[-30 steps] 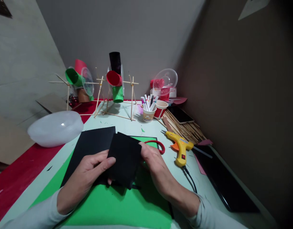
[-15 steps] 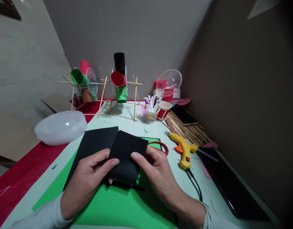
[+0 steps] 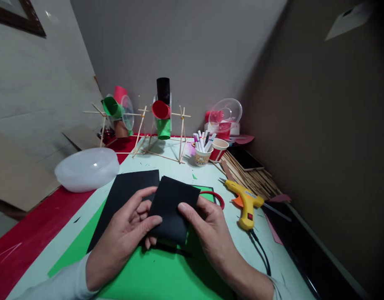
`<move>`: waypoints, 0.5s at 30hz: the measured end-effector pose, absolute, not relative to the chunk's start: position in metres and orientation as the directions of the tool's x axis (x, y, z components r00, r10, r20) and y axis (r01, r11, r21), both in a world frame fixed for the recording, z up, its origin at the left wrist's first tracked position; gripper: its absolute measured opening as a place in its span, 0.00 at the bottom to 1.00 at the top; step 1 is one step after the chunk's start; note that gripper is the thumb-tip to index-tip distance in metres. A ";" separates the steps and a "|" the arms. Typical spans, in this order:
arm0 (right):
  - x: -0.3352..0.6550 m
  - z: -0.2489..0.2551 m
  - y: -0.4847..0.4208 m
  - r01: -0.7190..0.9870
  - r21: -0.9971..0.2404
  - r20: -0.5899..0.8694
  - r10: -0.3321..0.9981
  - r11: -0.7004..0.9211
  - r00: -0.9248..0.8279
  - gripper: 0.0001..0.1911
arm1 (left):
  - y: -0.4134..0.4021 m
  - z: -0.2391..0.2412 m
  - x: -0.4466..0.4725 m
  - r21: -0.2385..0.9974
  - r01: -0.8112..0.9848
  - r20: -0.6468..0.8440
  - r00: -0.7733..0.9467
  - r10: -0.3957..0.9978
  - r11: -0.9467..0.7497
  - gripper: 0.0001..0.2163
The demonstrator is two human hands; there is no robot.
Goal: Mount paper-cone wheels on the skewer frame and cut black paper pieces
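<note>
A small piece of black paper (image 3: 173,206) is held up between both hands. My left hand (image 3: 123,233) pinches its left edge, with the thumb on the front and fingers behind. My right hand (image 3: 210,233) grips its right side, thumb flat on the front face. Below lies a large green sheet (image 3: 160,275). A bigger black sheet (image 3: 126,196) rests on it to the left, partly behind my left hand. Just past my right fingers shows the red handle of scissors (image 3: 221,199); the rest is hidden.
Right of my hands lies a yellow glue gun (image 3: 248,204) with its cord. Behind it are many thin sticks (image 3: 248,175) under a phone (image 3: 245,158). A cup of markers (image 3: 203,156) and stick frames with paper tubes (image 3: 163,129) stand behind. A translucent bowl (image 3: 87,171) sits left.
The camera view has shifted slightly, so everything appears lower and further right. My left index finger has lifted and spread a little from the others. Both hands still hold the small black paper.
</note>
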State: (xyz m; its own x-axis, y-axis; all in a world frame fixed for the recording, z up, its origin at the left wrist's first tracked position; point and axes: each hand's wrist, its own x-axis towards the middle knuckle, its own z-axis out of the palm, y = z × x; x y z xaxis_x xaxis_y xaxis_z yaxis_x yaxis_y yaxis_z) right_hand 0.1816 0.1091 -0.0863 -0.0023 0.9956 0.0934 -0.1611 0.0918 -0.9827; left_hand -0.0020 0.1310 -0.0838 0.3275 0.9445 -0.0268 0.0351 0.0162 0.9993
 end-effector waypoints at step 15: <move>0.181 -0.083 0.108 -0.102 -0.987 0.146 0.961 0.125 -0.235 0.10 | 0.131 -0.083 -0.009 0.904 0.354 -0.421 0.647 0.636 0.238 0.21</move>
